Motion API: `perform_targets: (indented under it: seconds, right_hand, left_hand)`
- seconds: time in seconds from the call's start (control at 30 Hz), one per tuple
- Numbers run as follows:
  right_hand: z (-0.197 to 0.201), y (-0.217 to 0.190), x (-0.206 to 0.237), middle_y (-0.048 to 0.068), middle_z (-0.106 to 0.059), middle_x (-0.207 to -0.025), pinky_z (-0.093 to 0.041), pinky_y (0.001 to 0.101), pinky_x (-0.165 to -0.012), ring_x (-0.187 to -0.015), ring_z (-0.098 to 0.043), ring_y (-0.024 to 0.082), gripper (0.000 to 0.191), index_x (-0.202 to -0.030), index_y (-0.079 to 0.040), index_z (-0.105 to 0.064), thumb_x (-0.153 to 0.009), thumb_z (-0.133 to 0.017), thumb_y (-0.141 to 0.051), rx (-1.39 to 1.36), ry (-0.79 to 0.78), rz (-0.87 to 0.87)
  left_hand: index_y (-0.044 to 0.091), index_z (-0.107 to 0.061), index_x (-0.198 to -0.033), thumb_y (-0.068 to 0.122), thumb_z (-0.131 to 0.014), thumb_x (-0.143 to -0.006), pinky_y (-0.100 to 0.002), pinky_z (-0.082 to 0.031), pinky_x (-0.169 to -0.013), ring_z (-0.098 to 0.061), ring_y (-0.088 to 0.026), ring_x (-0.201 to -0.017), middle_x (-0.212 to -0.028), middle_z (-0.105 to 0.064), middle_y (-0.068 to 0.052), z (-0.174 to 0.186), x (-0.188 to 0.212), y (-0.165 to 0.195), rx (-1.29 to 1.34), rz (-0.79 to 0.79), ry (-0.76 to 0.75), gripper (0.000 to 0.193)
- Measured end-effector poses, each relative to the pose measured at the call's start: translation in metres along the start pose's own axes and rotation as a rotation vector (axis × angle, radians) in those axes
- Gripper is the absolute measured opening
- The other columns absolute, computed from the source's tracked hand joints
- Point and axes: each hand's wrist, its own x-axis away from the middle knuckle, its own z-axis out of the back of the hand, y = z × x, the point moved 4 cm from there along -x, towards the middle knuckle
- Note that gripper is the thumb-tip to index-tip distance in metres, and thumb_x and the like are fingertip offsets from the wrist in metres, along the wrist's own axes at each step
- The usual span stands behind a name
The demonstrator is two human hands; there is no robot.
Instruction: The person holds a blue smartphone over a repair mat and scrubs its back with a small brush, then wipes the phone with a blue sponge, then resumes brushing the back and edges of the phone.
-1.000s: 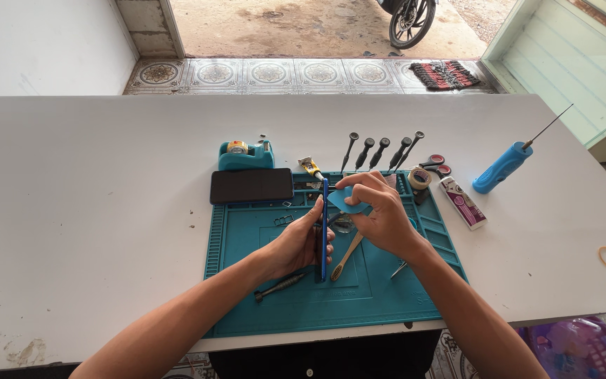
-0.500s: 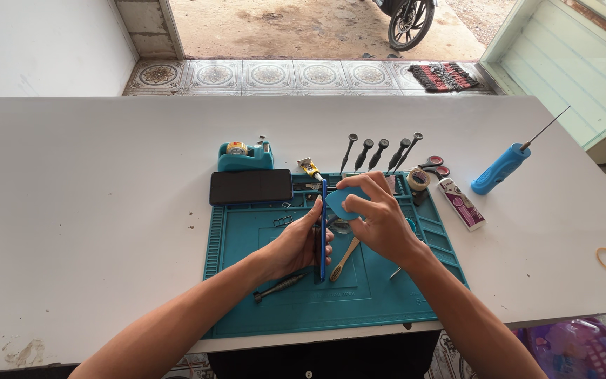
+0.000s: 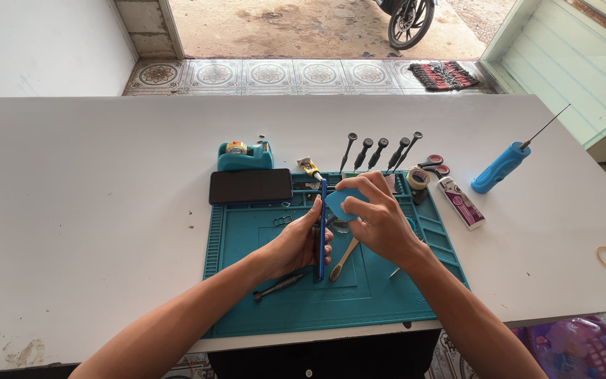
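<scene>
1. The left hand [image 3: 294, 242] clamps a thin blue phone [image 3: 322, 228] upright on edge over the teal mat [image 3: 247, 281].
2. The right hand [image 3: 380, 221] pinches a blue pick [image 3: 338, 203] against the phone's upper edge.
3. The phone looks light, stiff and fragile; the long edges seem safest to hold.
4. The mat lies on the white bench [image 3: 92, 210].

Dark screen: a phone [image 3: 250, 186] lies flat at the mat's ten o'clock corner, a black rectangle, unlit.
Tube: a white tube [image 3: 463, 203] with a pink-and-dark label lies at the mat's two o'clock edge, slanted.
Small tube: a yellow, dark-capped tube [image 3: 308, 168] lies at the mat's twelve o'clock edge.
</scene>
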Motion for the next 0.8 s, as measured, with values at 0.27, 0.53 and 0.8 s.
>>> perform_targets:
  seconds: [0.27, 0.53, 0.8]
  right_hand:
    - [0.001, 0.002, 0.0012, 0.008, -0.068, -0.12, -0.052, 0.0399, -0.092, -0.116, -0.054, 0.028, 0.015, -0.078, -0.005, -0.062, -0.074, -0.074, 0.002, 0.029, 0.019, -0.022]
    - [0.0021, 0.0, 0.0, 0.008, -0.068, -0.119, -0.052, 0.0408, -0.091, -0.116, -0.054, 0.029, 0.015, -0.078, -0.004, -0.061, -0.075, -0.075, 0.002, 0.024, 0.03, -0.019]
    - [-0.0046, -0.0015, 0.0002, 0.008, -0.066, -0.12, -0.056, 0.0373, -0.089, -0.117, -0.055, 0.029, 0.015, -0.08, -0.004, -0.06, -0.077, -0.073, 0.003, 0.0, -0.004, -0.017]
  left_hand:
    - [0.017, -0.044, -0.098, 0.073, -0.035, -0.095, -0.033, -0.059, -0.071, -0.062, -0.014, -0.073, -0.084, -0.054, -0.002, -0.0001, 0.0004, 0.0, -0.032, -0.011, -0.01, 0.057]
    - [0.017, -0.043, -0.1, 0.074, -0.036, -0.095, -0.032, -0.059, -0.071, -0.061, -0.015, -0.074, -0.086, -0.053, -0.003, 0.0021, -0.0006, -0.0013, -0.058, -0.005, -0.006, 0.057]
    - [0.018, -0.047, -0.115, 0.072, -0.026, -0.088, -0.031, -0.061, -0.076, -0.065, -0.011, -0.086, -0.094, -0.054, -0.003, -0.0047, -0.001, 0.0012, -0.201, 0.025, -0.025, 0.064]
